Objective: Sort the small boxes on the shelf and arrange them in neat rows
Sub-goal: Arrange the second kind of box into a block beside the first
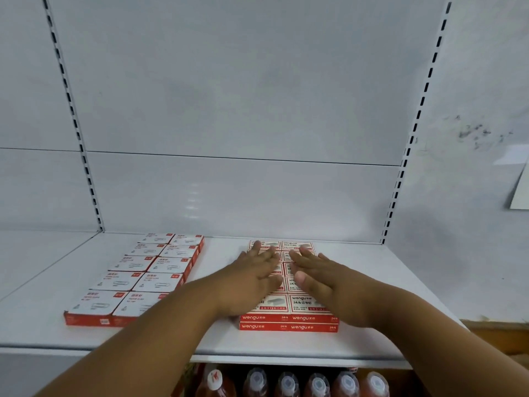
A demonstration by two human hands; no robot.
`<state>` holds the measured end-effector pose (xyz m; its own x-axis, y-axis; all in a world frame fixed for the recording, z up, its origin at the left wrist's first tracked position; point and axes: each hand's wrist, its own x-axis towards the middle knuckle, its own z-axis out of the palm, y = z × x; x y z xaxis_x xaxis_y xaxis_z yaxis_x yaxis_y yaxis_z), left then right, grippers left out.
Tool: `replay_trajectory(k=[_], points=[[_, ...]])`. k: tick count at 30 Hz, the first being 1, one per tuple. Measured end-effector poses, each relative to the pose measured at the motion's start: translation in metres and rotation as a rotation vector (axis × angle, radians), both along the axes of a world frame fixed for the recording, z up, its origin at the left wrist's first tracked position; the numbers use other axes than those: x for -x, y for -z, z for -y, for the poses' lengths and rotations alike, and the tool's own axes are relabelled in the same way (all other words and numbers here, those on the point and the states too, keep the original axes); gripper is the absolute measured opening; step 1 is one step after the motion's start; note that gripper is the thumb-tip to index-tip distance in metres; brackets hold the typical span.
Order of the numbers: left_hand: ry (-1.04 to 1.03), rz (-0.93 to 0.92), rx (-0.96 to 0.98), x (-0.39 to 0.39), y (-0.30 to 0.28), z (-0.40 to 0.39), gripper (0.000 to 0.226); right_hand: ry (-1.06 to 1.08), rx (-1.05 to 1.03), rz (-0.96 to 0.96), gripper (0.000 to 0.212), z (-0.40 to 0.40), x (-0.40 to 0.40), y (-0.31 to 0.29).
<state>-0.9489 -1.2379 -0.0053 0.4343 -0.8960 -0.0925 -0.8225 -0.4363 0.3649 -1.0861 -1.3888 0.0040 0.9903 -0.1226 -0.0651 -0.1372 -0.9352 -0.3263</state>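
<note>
Red-and-white staple boxes (289,308) form a block at the middle right of the white shelf (372,285), two columns wide and stacked two layers high at the near edge, their printed fronts flush with one another. In the head view, the only view supplied, both hands lie palm down on top of this block: the left hand (252,277) over the left column, the right hand (317,275) over the right, thumbs nearly meeting at the centre seam. Fingers of both hands are spread wide and flat, gripping nothing. The pose reads as pressing and squaring the stack so the rows stay level, which is a judgement. Both forearms reach forward, roughly level, converging on the block. To the left, well apart, paper-clip boxes (137,277) sit in two tidy columns, untouched. Bottles (317,382) stand on the shelf below.
</note>
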Motion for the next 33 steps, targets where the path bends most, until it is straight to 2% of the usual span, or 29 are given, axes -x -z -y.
replay_trajectory(k=[6, 10, 13, 18, 21, 23, 25, 27, 29, 31, 33], points=[[0.019, -0.023, -0.051, -0.001, -0.004, 0.002, 0.059, 0.067, -0.179, 0.033, 0.075, 0.004, 0.0, 0.004], [-0.084, -0.193, 0.096, -0.003, -0.014, -0.004, 0.057, 0.218, -0.408, 0.161, 0.085, 0.018, -0.011, 0.005], [-0.149, -0.161, 0.161, -0.01, -0.019, -0.002, 0.054, 0.264, -0.378, 0.138, 0.087, 0.026, -0.025, 0.006], [-0.173, -0.126, 0.096, -0.021, -0.009, 0.011, 0.055, 0.282, -0.344, 0.061, 0.067, 0.022, -0.029, 0.0], [-0.183, -0.128, 0.12, -0.024, -0.009, 0.012, 0.05, 0.308, -0.401, 0.081, 0.073, 0.027, -0.034, 0.008], [-0.228, -0.129, 0.188, -0.025, -0.012, 0.016, 0.045, 0.344, -0.439, 0.175, 0.076, 0.034, -0.042, 0.011], [-0.306, -0.134, 0.293, -0.03, -0.012, 0.024, 0.042, 0.416, -0.491, 0.316, 0.057, 0.039, -0.052, 0.007], [-0.396, -0.219, 0.363, -0.036, -0.009, 0.033, 0.041, 0.5, -0.572, 0.411, 0.037, 0.043, -0.063, 0.005], [-0.462, -0.336, 0.41, -0.04, -0.003, 0.039, 0.039, 0.53, -0.67, 0.438, 0.027, 0.045, -0.074, 0.008], [-0.498, -0.411, 0.438, -0.043, 0.0, 0.044, 0.037, 0.547, -0.688, 0.431, 0.007, 0.047, -0.086, 0.017], [-0.502, -0.429, 0.428, -0.043, 0.002, 0.047, 0.033, 0.554, -0.646, 0.416, 0.013, 0.047, -0.09, 0.023]])
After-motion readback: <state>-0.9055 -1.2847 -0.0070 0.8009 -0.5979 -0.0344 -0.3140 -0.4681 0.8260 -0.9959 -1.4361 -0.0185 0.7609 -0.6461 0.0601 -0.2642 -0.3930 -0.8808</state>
